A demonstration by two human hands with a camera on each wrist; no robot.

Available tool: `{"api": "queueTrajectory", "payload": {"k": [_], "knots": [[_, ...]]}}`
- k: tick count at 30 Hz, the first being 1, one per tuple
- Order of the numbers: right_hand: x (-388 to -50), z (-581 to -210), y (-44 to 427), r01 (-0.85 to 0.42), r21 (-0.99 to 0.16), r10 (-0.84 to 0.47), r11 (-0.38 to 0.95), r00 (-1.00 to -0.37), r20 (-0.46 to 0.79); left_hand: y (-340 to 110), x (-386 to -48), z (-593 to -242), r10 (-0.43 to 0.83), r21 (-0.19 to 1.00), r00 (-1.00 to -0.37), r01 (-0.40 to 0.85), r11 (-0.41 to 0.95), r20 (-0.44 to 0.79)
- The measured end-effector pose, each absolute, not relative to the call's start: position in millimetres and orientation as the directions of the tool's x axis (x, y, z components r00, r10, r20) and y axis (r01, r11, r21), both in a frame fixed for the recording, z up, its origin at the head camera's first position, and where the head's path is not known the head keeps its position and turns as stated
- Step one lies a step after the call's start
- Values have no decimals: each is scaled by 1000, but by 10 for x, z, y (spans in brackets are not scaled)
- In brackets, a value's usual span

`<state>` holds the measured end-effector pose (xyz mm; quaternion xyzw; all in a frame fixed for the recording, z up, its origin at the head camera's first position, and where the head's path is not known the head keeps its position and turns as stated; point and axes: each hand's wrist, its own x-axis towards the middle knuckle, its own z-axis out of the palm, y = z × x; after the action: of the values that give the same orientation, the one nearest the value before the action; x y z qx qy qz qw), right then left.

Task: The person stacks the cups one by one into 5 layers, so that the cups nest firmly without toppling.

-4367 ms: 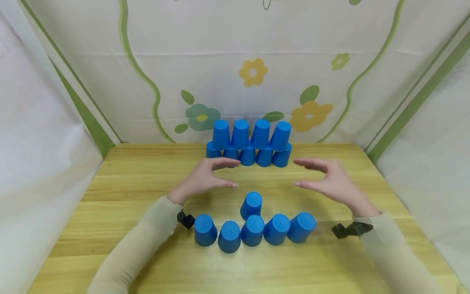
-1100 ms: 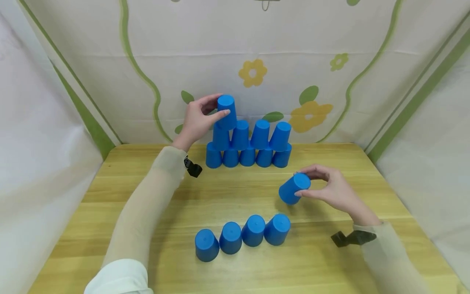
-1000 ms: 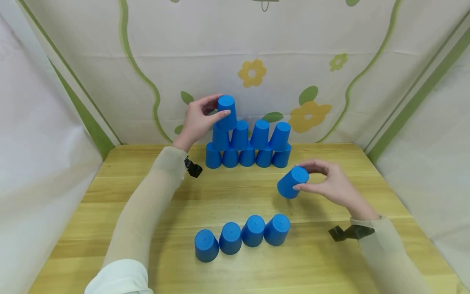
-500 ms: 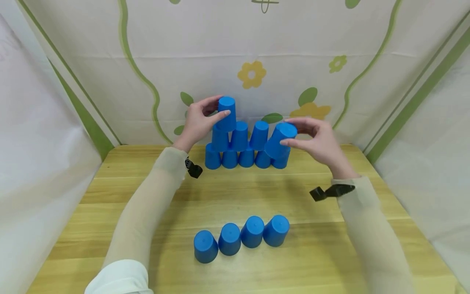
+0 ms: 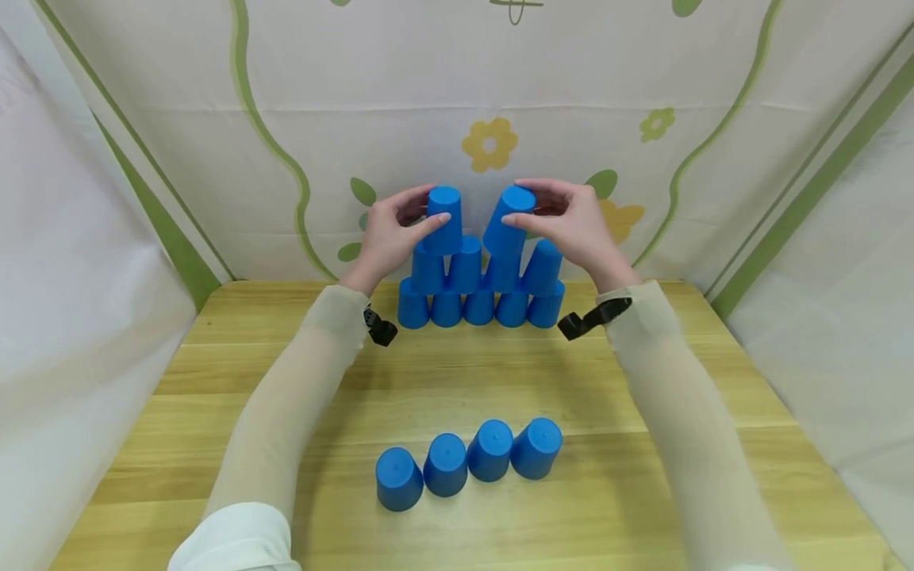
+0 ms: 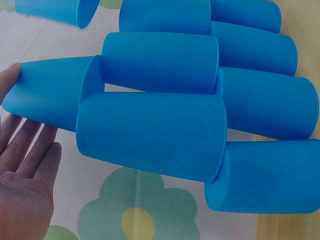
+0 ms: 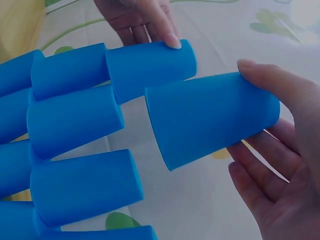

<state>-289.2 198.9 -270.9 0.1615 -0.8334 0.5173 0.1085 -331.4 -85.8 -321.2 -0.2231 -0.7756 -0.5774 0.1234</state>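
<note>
A cup wall (image 5: 466, 271) is being formed by nine blue cups: five cups are being counted in the lower row (image 5: 478, 309), and four in the upper row (image 5: 504, 268), which is being carried on top of it. All these cups are being shown upside down, with the closed bottom upward.

Above the left end of the cup wall, one more blue cup, the left cup (image 5: 450, 231), is being held by the left hand (image 5: 389, 235). Its sides are being clamped between the thumb and the fingers, and its rim is being supported, as it seems in both wrist views, against the first two cups of the upper row.

Above the right half of the cup wall, another blue cup, the right cup (image 5: 498, 235), is being gripped by the right hand (image 5: 574, 226). It is likewise being clamped between thumb and fingers, near its closed end. This cup is being held somewhat tilted, and between its rim and the cup wall a gap is being seen in the right wrist view.

In front of the cup wall and well apart from it, four front cups (image 5: 490, 452) are being supported upside down on the wooden table (image 5: 443, 373), close together in a slanting line; the farthest from the cup wall is being seen at the left end. Behind the cup wall, a white cloth (image 5: 357, 79) with printed flowers is being seen
</note>
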Motion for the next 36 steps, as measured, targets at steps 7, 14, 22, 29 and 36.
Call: {"api": "queueTrajectory", "payload": {"k": [7,14,22,29,36], "knots": [[-3117,-2760,1805,-340,-841,-132,421,-940,315,-870,-3341,-3248,199,836,-868,493,240,455],[-3223,-2836,1744,-314,-834,-148,454,-949,278,-871,-3327,-3270,202,833,-865,498,243,459],[-3272,-2883,1769,-313,-834,-152,454,-950,274,-872,-3327,-3289,202,836,-868,492,242,453],[-3237,-2881,1798,-322,-826,-175,462,-947,271,-886,-3316,-3289,208,844,-871,486,227,445],[-3122,-2834,1870,-353,-827,-185,437,-935,302,-979,-3249,-3258,210,846,-856,507,167,471]]}}
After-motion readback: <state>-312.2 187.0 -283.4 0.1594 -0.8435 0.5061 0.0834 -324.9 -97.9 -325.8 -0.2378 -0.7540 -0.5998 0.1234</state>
